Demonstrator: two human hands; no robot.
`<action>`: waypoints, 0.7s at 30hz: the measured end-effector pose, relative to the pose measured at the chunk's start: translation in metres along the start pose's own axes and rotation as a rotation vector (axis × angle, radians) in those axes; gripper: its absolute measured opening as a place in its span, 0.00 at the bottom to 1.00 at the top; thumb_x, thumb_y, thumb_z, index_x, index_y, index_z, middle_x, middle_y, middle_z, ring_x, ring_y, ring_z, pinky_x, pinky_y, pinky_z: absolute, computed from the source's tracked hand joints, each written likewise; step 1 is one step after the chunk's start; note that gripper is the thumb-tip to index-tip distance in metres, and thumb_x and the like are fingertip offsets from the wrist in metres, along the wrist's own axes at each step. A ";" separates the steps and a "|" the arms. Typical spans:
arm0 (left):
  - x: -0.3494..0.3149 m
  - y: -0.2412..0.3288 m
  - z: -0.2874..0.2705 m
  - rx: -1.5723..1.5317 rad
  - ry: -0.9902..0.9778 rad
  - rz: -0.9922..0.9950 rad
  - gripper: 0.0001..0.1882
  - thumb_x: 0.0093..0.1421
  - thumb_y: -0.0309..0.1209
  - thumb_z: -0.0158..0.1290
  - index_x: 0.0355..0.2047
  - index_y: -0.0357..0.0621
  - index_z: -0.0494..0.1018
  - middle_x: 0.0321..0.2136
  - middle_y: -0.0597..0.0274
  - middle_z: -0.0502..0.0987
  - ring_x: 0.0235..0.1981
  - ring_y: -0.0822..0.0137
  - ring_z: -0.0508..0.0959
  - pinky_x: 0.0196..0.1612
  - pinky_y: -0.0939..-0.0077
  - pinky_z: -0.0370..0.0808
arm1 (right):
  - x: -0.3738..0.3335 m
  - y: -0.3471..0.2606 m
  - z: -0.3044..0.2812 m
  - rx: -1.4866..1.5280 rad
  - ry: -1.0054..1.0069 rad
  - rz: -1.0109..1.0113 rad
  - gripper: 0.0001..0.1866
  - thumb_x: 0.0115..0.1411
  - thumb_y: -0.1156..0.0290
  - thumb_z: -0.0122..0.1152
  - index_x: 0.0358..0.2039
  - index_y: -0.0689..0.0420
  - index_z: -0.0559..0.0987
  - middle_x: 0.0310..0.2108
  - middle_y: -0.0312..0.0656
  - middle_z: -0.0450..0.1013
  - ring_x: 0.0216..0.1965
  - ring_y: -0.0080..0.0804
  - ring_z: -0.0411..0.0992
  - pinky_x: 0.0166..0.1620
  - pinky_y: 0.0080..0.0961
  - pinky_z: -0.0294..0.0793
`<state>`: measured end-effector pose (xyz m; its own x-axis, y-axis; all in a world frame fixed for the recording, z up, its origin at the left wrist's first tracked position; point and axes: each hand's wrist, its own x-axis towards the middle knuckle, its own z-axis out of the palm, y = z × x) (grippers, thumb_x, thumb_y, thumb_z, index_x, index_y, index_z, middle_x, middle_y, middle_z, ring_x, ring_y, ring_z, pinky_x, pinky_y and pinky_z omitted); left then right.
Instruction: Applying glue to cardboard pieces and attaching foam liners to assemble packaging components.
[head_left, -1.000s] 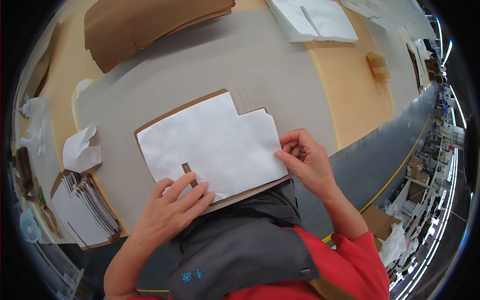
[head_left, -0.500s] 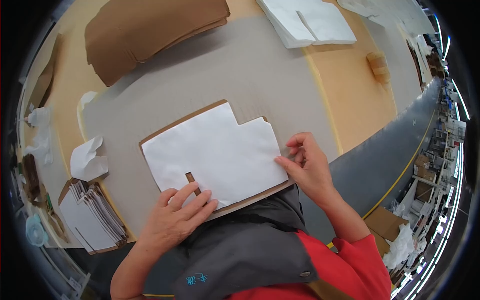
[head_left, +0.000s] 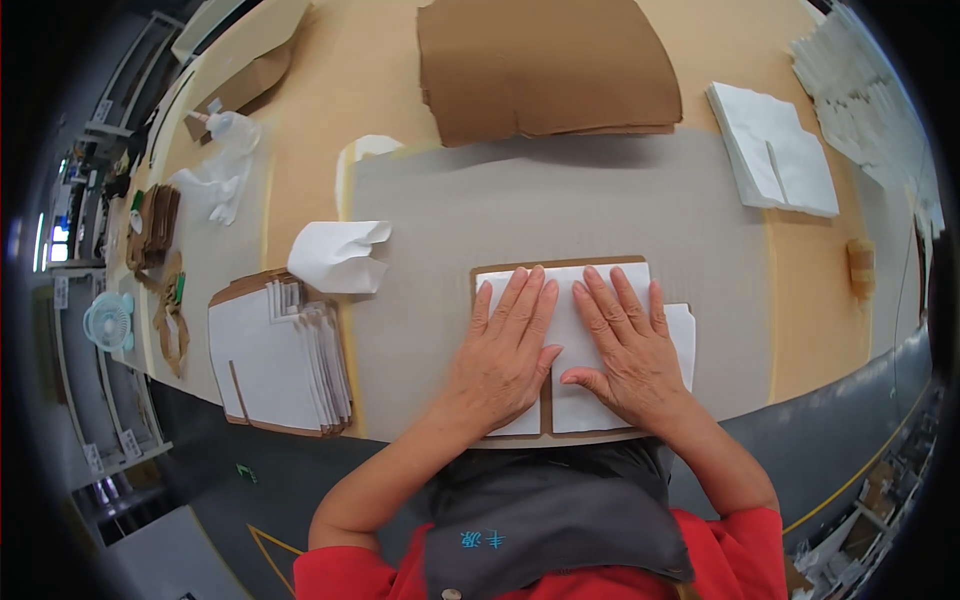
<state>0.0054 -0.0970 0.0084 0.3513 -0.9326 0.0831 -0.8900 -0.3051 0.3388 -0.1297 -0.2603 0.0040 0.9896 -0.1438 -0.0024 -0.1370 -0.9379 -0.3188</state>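
A white sheet (head_left: 675, 340) with a notched corner and a narrow slot lies on a brown cardboard piece (head_left: 560, 262) at the table's near edge. Brown shows along its far and near edges and through the slot. My left hand (head_left: 508, 350) rests flat on the sheet's left part, fingers stretched toward the far edge. Beside it, my right hand (head_left: 630, 352) lies flat on the right part, its fingers spread and thumb pointing left. Neither hand grips anything. Much of the sheet is covered by the hands.
Several white-faced cardboard pieces (head_left: 265, 350) are stacked at the left, near a crumpled white sheet (head_left: 335, 255). A brown cardboard stack (head_left: 545, 70) lies at the far side, white slotted sheets (head_left: 765, 150) at the far right. A tape roll (head_left: 860, 268) and a clear bottle (head_left: 232, 130) are farther out.
Both hands have moved onto the middle of the white sheet and now lie flat; the right was off its right edge. The view has turned, shifting the table's contents in the picture.
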 end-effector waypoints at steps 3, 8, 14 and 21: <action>-0.003 -0.004 0.008 -0.037 0.025 -0.079 0.35 0.67 0.39 0.49 0.69 0.32 0.56 0.69 0.43 0.58 0.72 0.48 0.56 0.72 0.44 0.48 | 0.009 0.005 0.004 -0.079 -0.015 -0.008 0.51 0.59 0.30 0.47 0.72 0.55 0.57 0.74 0.41 0.50 0.76 0.42 0.43 0.73 0.56 0.33; -0.008 -0.005 0.014 0.010 0.010 -0.102 0.36 0.68 0.44 0.47 0.69 0.32 0.56 0.69 0.44 0.57 0.72 0.48 0.54 0.72 0.44 0.45 | 0.012 0.007 0.004 -0.127 -0.015 0.053 0.50 0.60 0.30 0.45 0.73 0.53 0.57 0.74 0.39 0.50 0.76 0.40 0.44 0.73 0.56 0.32; -0.004 -0.009 0.011 0.034 -0.035 -0.161 0.38 0.67 0.47 0.48 0.72 0.46 0.53 0.73 0.47 0.49 0.75 0.48 0.47 0.67 0.24 0.35 | 0.018 0.011 -0.001 -0.198 0.009 0.119 0.48 0.61 0.32 0.46 0.72 0.52 0.58 0.74 0.38 0.52 0.75 0.38 0.46 0.72 0.60 0.30; -0.052 0.015 0.001 0.014 -0.105 -0.070 0.38 0.70 0.51 0.43 0.73 0.45 0.51 0.75 0.49 0.42 0.76 0.49 0.39 0.67 0.25 0.29 | -0.037 -0.033 -0.009 -0.091 -0.043 0.043 0.48 0.61 0.33 0.47 0.73 0.52 0.57 0.74 0.36 0.51 0.75 0.37 0.45 0.71 0.64 0.29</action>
<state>-0.0265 -0.0529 0.0082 0.3812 -0.9236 -0.0396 -0.8684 -0.3724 0.3273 -0.1625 -0.2272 0.0227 0.9835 -0.1723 -0.0553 -0.1805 -0.9562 -0.2303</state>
